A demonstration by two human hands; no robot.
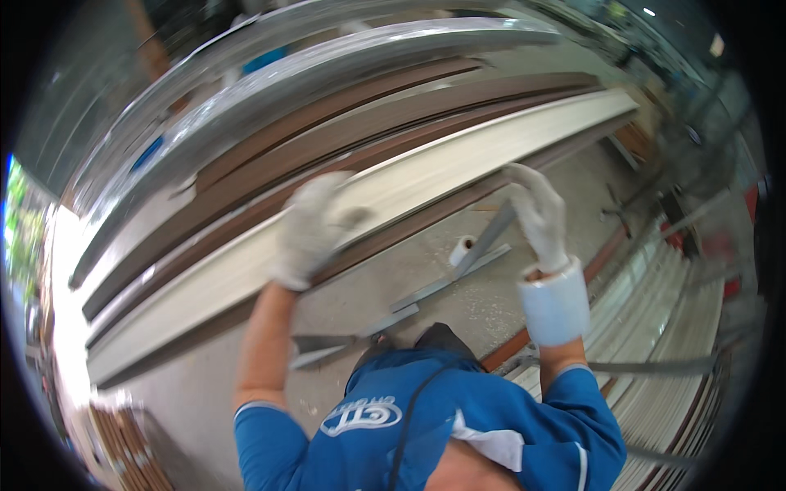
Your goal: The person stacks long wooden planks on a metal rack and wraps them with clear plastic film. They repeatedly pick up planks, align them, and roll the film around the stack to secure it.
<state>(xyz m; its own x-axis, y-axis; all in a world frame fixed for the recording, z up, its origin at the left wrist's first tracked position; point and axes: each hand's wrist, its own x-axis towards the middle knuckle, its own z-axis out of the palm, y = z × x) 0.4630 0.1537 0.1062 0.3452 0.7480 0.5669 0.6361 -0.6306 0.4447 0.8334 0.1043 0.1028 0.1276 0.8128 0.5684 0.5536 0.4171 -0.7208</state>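
A long cream-coloured board (458, 159) runs slantwise in front of me on a stack of brown boards. My left hand (315, 227), in a white glove and smeared by motion, is over its near part with thumb and fingers apart. By the stack's near edge, my right hand (540, 214), also gloved, has its fingers loosely curved and spread, with nothing visible between them. Around my right wrist sits a roll of clear-white stretch film (557, 307). Whether either glove touches the board I cannot tell.
More brown boards (344, 135) lie beyond, and film-wrapped long bundles (286, 78) stand behind them. Metal supports (450, 278) and a small white roll (463, 250) are below. Long pale profiles (647, 327) are stacked at right; brown strips (123, 446) lie at lower left.
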